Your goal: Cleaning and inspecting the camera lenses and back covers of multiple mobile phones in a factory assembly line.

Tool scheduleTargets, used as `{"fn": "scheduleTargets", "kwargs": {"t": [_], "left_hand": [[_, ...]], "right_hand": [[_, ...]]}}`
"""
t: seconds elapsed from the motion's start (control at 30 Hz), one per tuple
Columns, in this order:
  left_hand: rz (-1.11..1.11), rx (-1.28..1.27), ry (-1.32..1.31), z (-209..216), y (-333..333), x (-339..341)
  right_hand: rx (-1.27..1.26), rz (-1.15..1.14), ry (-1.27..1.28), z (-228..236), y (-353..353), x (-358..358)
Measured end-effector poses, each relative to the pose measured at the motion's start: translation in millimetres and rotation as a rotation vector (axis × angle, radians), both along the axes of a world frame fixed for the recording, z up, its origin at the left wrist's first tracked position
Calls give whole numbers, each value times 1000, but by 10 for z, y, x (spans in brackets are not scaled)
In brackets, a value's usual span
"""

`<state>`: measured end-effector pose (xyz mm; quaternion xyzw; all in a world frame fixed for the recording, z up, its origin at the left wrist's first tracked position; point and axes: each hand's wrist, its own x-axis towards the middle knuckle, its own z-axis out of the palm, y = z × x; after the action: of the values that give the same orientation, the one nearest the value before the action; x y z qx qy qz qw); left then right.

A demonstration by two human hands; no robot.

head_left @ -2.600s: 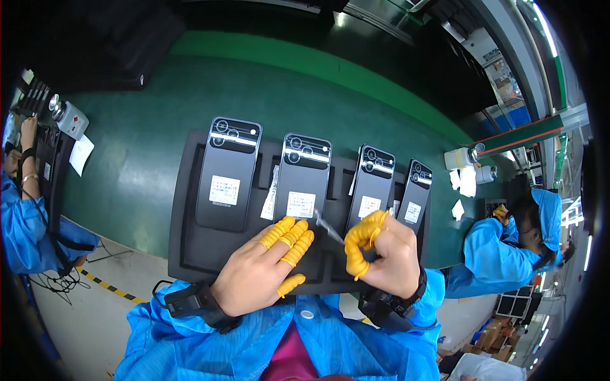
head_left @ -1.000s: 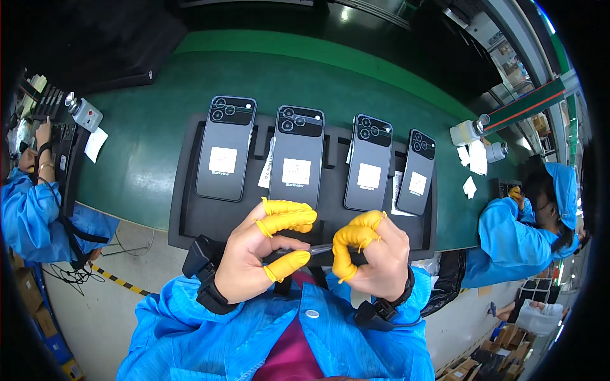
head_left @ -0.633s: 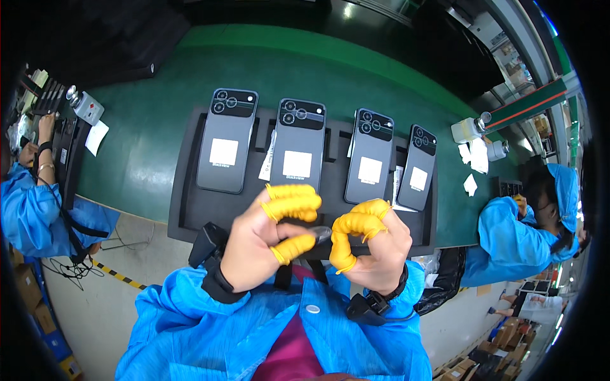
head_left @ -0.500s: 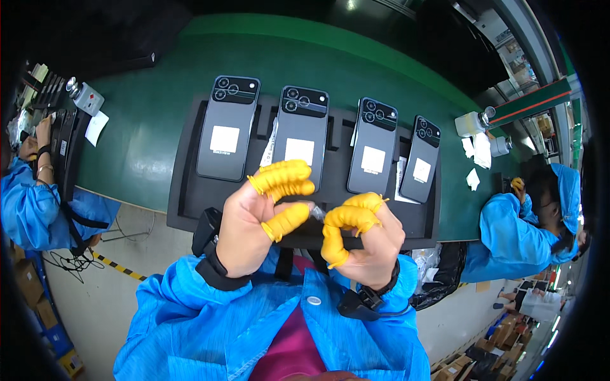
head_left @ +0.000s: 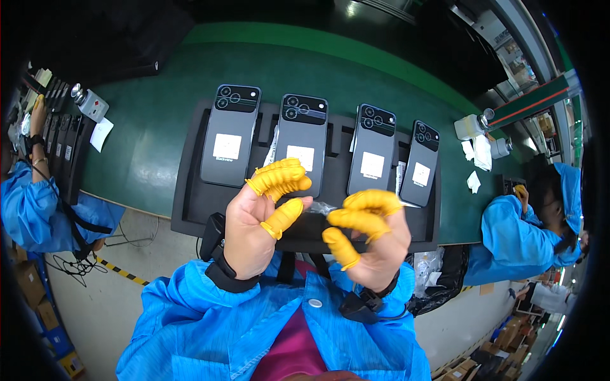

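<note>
Yellow finger cots cover the thumb and several fingers of both my hands. My left hand (head_left: 259, 216) is curled, its fingertips pinching a small scrap of clear plastic film (head_left: 322, 207). Beside it, my right hand (head_left: 375, 238) has its thumb apart from its fingers, one fingertip close to the film; whether it touches is unclear. Beyond my hands, a dark tray (head_left: 190, 213) bears a row of grey phones, backs up, each with a white square label: the far left phone (head_left: 229, 124), a second phone (head_left: 306, 132) partly behind my left fingers, a third phone (head_left: 373, 143) and the right phone (head_left: 420, 152).
Metal-topped dispenser bottles stand on the green bench (head_left: 140, 127), one bottle (head_left: 94, 106) at left and another bottle (head_left: 471, 125) at right near white wipes (head_left: 483, 153). Co-workers in blue sit at left (head_left: 38, 209) and right (head_left: 508, 235). A black bag (head_left: 454, 273) hangs beside my right arm.
My right thumb and fingers have spread apart, and the hand has shifted slightly right. My left hand keeps its pinch. The co-worker's hand at left has moved farther up.
</note>
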<state>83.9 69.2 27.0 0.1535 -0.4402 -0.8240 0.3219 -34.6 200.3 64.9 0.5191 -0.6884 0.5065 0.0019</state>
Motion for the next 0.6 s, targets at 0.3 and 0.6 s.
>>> {"fn": "scheduleTargets", "kwargs": {"t": [0.3,0.6], "left_hand": [[-79,-116,2,-65,13,-33],[-115,-168,-51,-75,80,-52]], "right_hand": [[-57,76,-41,-46,-80,-61],[-4,96,232,-248,-48,41]]}}
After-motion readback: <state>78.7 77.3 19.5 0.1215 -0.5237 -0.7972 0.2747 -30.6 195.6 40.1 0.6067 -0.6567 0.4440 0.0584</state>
